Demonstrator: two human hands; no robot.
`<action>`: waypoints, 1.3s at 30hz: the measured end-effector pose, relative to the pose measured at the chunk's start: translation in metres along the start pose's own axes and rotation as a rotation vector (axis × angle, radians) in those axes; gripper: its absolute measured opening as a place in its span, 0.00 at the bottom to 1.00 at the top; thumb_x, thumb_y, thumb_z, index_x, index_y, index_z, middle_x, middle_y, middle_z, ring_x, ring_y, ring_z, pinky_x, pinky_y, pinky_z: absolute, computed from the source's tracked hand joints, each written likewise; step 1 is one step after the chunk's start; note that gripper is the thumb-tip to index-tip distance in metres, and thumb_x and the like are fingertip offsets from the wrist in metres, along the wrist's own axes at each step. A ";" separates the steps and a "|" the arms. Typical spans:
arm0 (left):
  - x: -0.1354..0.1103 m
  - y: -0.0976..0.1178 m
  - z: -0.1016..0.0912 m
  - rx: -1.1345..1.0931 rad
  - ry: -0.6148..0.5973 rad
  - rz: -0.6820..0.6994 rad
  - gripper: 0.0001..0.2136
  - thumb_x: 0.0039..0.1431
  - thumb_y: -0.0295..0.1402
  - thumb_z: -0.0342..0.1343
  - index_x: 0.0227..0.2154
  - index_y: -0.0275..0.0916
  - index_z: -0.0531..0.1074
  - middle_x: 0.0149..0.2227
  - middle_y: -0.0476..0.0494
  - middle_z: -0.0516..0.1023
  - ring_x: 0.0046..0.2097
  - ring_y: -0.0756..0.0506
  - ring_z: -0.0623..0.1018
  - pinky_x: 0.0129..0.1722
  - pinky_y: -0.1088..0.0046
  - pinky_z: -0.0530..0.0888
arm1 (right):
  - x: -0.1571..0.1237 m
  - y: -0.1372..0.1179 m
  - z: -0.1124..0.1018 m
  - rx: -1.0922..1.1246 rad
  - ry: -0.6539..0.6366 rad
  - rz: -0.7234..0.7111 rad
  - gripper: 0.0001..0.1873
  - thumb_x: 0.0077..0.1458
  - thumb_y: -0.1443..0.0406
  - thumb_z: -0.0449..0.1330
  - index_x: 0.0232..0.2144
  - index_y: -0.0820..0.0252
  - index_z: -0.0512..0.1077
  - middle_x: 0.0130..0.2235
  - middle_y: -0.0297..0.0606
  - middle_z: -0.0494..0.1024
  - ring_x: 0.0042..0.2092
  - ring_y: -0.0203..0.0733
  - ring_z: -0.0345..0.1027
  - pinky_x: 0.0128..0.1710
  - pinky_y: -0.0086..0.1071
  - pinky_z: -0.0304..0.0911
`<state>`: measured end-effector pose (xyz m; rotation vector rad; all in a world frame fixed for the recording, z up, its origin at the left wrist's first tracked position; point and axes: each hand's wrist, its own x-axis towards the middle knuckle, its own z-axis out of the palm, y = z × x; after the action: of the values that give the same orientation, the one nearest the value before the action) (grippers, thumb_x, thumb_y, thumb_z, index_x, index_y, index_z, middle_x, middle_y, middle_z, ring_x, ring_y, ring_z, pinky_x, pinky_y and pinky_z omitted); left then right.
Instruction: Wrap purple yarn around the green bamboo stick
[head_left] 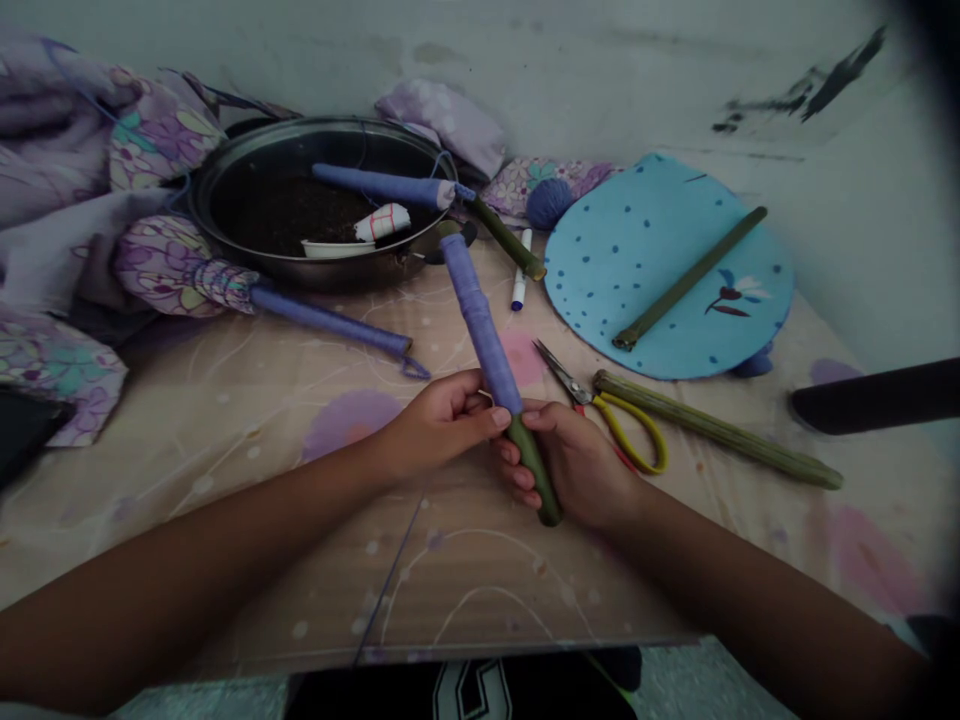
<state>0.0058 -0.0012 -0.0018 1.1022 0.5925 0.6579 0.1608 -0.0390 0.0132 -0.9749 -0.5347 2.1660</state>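
I hold a green stick (pixel 534 470) whose upper part is wound in purple yarn (pixel 477 312). My right hand (pixel 577 465) is wrapped round its bare green lower end. My left hand (pixel 442 420) pinches the stick where the yarn winding ends. A thin purple thread (pixel 390 575) runs from there down toward me. The stick tilts away, its far tip near a metal pan (pixel 225 175).
Yellow-handled scissors (pixel 615 415) lie just right of my right hand, beside a bare green stick (pixel 720 430). A blue dotted round fan face (pixel 675 260) carries another stick (pixel 690 278). The pan holds a yarn-wrapped stick (pixel 382 185). A floral fabric fan (pixel 172 265), a marker (pixel 520 275) and a yarn ball (pixel 547 200) lie behind.
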 end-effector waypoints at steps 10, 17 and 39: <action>-0.001 0.002 0.004 -0.038 0.010 0.003 0.13 0.52 0.37 0.60 0.33 0.35 0.63 0.22 0.51 0.74 0.24 0.52 0.76 0.25 0.79 0.72 | 0.001 0.002 0.003 -0.080 0.052 0.010 0.10 0.47 0.59 0.53 0.25 0.60 0.64 0.21 0.32 0.67 0.18 0.32 0.59 0.13 0.24 0.56; -0.001 0.002 0.000 -0.069 0.010 -0.019 0.12 0.51 0.34 0.59 0.36 0.34 0.66 0.26 0.49 0.74 0.26 0.52 0.75 0.26 0.79 0.70 | 0.000 0.001 0.000 -0.055 -0.003 -0.058 0.09 0.43 0.63 0.53 0.29 0.60 0.66 0.21 0.31 0.66 0.17 0.31 0.57 0.11 0.23 0.53; -0.001 -0.001 0.002 -0.058 -0.015 -0.003 0.10 0.57 0.35 0.55 0.37 0.34 0.64 0.24 0.48 0.75 0.26 0.48 0.77 0.28 0.71 0.75 | 0.002 0.000 -0.003 -0.196 0.071 -0.147 0.09 0.45 0.62 0.53 0.27 0.62 0.67 0.22 0.34 0.70 0.19 0.34 0.63 0.15 0.27 0.62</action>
<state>0.0070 -0.0033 -0.0019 1.0509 0.5587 0.6603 0.1624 -0.0376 0.0105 -1.0777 -0.7708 1.9688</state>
